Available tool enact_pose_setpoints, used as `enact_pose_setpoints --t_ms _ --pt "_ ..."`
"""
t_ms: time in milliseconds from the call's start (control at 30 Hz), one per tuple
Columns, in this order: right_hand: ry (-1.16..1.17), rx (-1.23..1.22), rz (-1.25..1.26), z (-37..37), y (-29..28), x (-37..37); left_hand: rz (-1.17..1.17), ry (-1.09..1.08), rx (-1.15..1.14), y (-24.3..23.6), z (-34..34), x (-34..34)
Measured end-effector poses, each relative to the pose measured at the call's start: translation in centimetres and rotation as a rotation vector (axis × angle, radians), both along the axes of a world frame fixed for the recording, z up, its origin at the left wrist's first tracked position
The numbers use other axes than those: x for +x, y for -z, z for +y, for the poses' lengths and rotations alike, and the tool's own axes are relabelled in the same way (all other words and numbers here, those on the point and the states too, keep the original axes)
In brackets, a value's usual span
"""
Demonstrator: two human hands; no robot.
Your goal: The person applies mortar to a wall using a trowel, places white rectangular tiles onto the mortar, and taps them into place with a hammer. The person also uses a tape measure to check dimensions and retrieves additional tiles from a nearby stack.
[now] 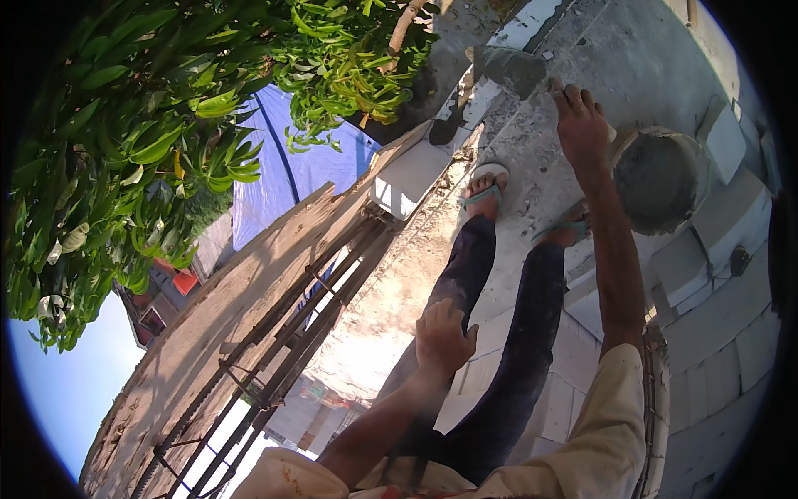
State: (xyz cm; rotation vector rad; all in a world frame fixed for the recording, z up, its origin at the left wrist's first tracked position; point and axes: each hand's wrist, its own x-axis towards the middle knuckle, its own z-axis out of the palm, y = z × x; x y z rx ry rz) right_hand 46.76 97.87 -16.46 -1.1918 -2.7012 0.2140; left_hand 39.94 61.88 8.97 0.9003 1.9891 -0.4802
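Observation:
My right hand (582, 129) is closed around the handle of a trowel (517, 73), stretched out far ahead. Grey wet mortar coats the blade, which lies over a narrow row of white blocks (482, 104). A dark lump of mortar (447, 129) sits on that row, nearer than the trowel. Just right of my right hand stands a round bucket (661, 179) of grey mortar. My left hand (446, 337) hangs by my thigh with nothing in it, thumb apart and fingers loosely bent.
White blocks (731, 212) are stacked around the bucket on the right. Rusty steel rebar (274, 341) runs along the left edge beside the wall. Beyond are a leafy tree (125, 125) and a blue tarp (278, 158). My sandalled feet (485, 190) rest on the dusty concrete.

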Motion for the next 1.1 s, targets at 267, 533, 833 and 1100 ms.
enact_pose_setpoints --t_ms 267,533,833,1100 --pt "0.204 -0.454 0.381 -13.6 9.0 1.9 -0.003 0.026 0.017 -0.1 0.4 0.3" --pt "0.616 -0.911 0.511 -28.9 0.3 10.1 -0.024 -0.159 0.252 0.8 1.2 -0.6" --pt "0.974 -1.194 0.426 -26.1 -9.4 19.6 0.480 0.566 0.386 3.7 17.7 -9.4" --pt "0.923 -0.927 0.255 -17.3 -7.8 27.1 0.520 0.757 0.030 7.3 17.4 -13.6"
